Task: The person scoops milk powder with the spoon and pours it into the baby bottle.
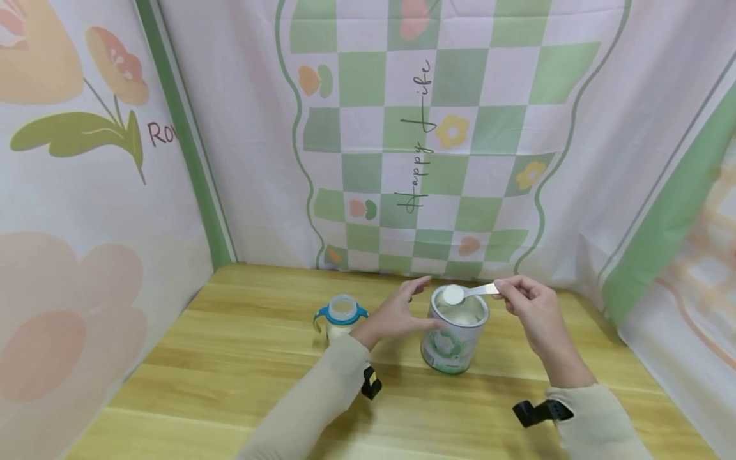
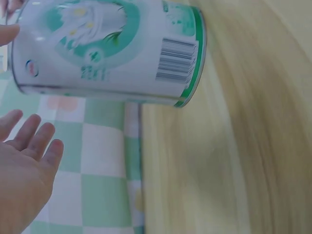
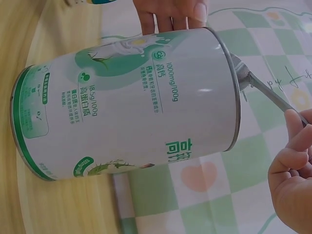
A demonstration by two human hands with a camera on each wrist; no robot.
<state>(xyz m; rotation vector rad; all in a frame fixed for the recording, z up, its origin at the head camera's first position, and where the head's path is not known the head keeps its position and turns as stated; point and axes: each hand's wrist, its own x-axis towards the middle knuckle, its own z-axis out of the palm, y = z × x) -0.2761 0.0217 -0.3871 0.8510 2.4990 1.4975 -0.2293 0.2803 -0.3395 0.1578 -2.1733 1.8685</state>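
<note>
A milk powder can [image 1: 451, 345] stands upright on the table, its top open and pale powder inside. My right hand [image 1: 535, 313] pinches the handle of a measuring scoop [image 1: 482, 290], whose bowl, full of white powder, is over the can's mouth. In the right wrist view the scoop [image 3: 270, 91] shows beside the can's rim, with the fingers curled on its handle end. My left hand [image 1: 398, 314] is at the can's left side, fingers spread and thumb apart. The left wrist view shows these fingers straight, away from the can [image 2: 107, 48]; whether the thumb touches it I cannot tell.
A baby bottle [image 1: 342, 313] with a blue two-handled collar stands left of the can, partly hidden by my left hand and sleeve. The wooden table [image 1: 241, 345] ends at a printed curtain [image 1: 402, 172] behind, with further curtains at both sides.
</note>
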